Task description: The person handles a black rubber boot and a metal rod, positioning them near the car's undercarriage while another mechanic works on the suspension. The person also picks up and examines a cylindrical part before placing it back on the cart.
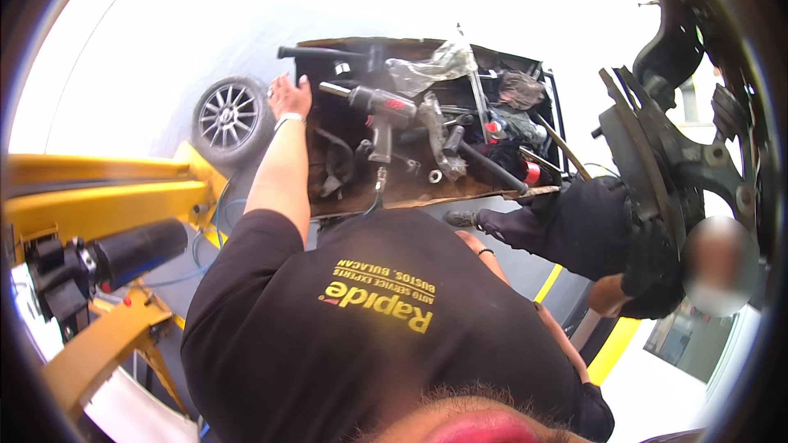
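Note:
My left hand (290, 98), with a ring and a pale wristband, rests at the left edge of a tool cart (460, 194), its fingers and thumb apart. Just right of it, an air impact wrench (382, 107) lies on the cart, an air hose (378, 189) joined to its handle. A black bar-like tool (324, 53) lies across the far left corner. My right arm bends in front of my shirt, a dark bracelet at the wrist; of my right hand (469, 240) only a part shows, and the fingers are hidden.
Crumpled clear plastic (435, 66), a metal ring (435, 176) and several tools lie on the cart. A wheel (228, 117) sits on the floor beyond a yellow lift arm (107, 193). At right, a person in dark clothes (587, 226) crouches beneath hanging suspension parts (698, 143).

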### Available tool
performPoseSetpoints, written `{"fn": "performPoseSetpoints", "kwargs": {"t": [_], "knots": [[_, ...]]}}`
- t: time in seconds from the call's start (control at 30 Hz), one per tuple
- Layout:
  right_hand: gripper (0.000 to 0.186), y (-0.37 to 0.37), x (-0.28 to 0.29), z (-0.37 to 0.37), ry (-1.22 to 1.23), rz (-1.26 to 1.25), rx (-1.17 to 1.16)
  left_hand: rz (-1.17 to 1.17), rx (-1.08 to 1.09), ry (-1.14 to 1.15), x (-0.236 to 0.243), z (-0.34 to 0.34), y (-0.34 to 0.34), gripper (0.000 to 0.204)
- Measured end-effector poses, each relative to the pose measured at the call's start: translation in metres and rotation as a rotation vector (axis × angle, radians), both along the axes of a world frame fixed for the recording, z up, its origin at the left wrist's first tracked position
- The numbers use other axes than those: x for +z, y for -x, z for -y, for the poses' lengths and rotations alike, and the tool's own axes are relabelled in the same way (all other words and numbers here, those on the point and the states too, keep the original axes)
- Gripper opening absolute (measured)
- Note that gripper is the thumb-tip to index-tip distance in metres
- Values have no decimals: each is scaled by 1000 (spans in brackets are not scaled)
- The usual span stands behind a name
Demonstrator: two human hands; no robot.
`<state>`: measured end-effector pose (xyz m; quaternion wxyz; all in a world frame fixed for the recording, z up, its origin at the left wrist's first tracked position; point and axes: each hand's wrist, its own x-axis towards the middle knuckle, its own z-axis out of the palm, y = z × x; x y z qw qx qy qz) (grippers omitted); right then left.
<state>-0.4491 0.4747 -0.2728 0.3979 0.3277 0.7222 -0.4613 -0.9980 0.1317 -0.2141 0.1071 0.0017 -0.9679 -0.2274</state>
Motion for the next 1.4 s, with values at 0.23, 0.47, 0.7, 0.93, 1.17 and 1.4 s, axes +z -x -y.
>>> {"fn": "performPoseSetpoints", "kwargs": {"t": [0.23, 0.47, 0.7, 0.93, 1.17, 1.4], "knots": [[44, 15, 28, 23, 6, 57, -44, -33, -25, 111, -3, -1, 5, 67], [49, 31, 58, 29, 49, 265, -156, 61, -48, 30, 4, 2, 5, 62], [47, 21, 62, 36, -10, 187, -188, 101, -73, 110, 7, 1, 7, 62], [37, 12, 36, 40, -11, 134, -41, 56, -102, 135, 1, 3, 10, 64], [33, -2, 14, 42, -21, 153, -275, 39, -114, 195, 0, 4, 11, 64], [38, -10, 32, 47, -140, 141, -236, 77, -99, 193, 4, 4, 8, 66]]}}
